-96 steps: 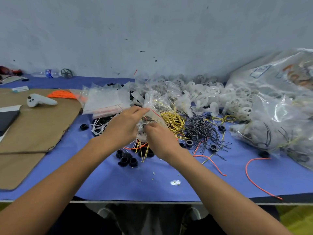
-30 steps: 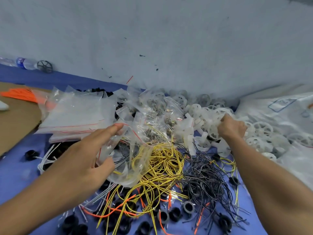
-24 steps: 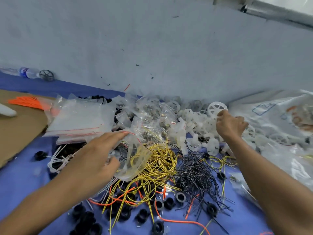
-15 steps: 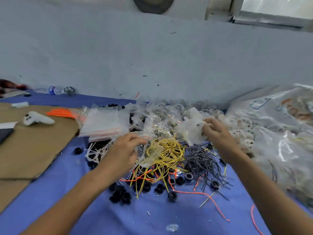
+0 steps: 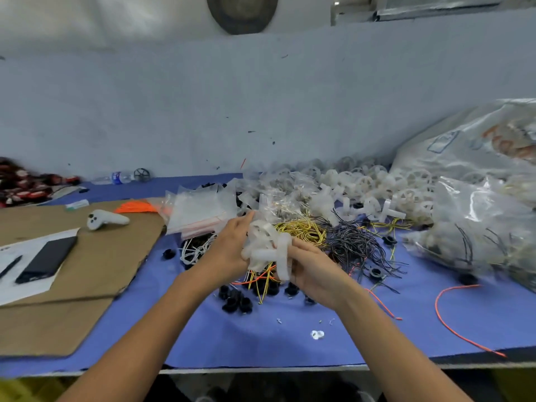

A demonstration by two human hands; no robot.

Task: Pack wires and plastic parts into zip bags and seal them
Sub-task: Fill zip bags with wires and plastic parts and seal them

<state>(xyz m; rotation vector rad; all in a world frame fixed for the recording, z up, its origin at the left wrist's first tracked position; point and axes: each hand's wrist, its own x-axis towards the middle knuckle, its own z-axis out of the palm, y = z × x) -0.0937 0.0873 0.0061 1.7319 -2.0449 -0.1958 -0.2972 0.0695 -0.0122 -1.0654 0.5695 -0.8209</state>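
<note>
Left grip [image 5: 229, 250] holds bag [image 5: 261, 224], right grip [image 5: 313, 274] part [image 5: 282, 256]

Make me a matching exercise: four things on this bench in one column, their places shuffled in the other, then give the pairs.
Things
1. white controller
2. yellow wires
3. water bottle
4. long orange wire

Places
a. by the back wall, far left
b. near the table's front edge, right
c. on the brown cardboard
d. heaped beside the black wires

Pairs: 1-c, 2-d, 3-a, 4-b
</note>
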